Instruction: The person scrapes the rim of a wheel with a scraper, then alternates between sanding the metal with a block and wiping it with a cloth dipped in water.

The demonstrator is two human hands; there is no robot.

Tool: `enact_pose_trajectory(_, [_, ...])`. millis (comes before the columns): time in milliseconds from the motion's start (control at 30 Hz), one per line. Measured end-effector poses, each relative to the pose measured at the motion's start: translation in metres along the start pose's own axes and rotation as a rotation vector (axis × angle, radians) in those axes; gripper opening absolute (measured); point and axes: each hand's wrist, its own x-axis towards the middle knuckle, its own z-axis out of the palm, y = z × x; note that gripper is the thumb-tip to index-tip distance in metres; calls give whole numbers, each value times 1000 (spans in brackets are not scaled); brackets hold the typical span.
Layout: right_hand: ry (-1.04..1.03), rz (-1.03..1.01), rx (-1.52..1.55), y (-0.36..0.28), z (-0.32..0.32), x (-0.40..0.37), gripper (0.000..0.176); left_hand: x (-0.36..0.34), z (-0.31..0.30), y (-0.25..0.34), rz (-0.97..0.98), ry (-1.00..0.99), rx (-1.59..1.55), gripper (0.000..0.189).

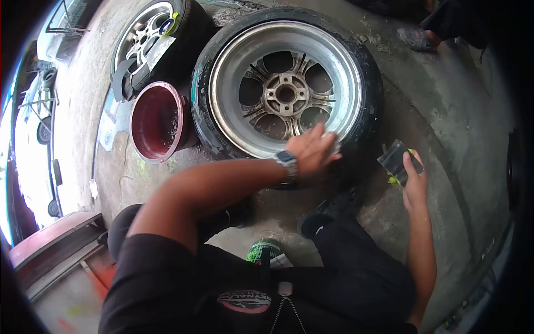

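A large wheel with a black tyre (371,106) and a bare metal rim (347,83) lies flat on the floor, its hub and spokes facing up. My left hand (312,149), with a watch on the wrist, is over the rim's near right edge; its fingers are smeared by motion, and anything in them cannot be made out. To the right of the tyre, my right hand (414,175) grips a dark flat sheet (394,161), with something yellow-green showing behind it.
A dark red bucket (150,125) stands left of the wheel. Behind it is a second wheel (189,33) with sheets and a yellow-green roll on it. A green can (262,249) stands between my legs. Another person's foot (417,39) is at the upper right.
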Motion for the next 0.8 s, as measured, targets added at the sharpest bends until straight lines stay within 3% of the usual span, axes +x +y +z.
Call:
enact_pose_trajectory(167, [121,133,158,28,3,6,29,125,28,35,-82,379,-135,45])
enact_pose_trajectory(267, [113,128,237,35,-4,9,32,146,33,28,-104,549,-175,43])
enact_pose_trajectory(367, [156,125,285,36,-6,4,31,85,13,23,-97,156,-168,41])
enact_pose_trajectory(433, [165,107,258,36,-5,4,30,20,9,2,29,-38,-40,39])
enact_pose_trajectory(533, [130,24,159,39,-1,-1,36,-46,-28,-52,137,-202,79,39])
enact_pose_trajectory(700, [157,-253,-153,27,34,-11,51,-48,-67,-84,82,-464,186,43])
enact_pose_trajectory(767, [129,-269,-169,17,44,-15,38,-24,-52,-61,-42,-511,120,45])
enact_pose_trajectory(800, [91,-296,-202,17,41,-9,34,-11,-31,-49,-38,-379,52,46])
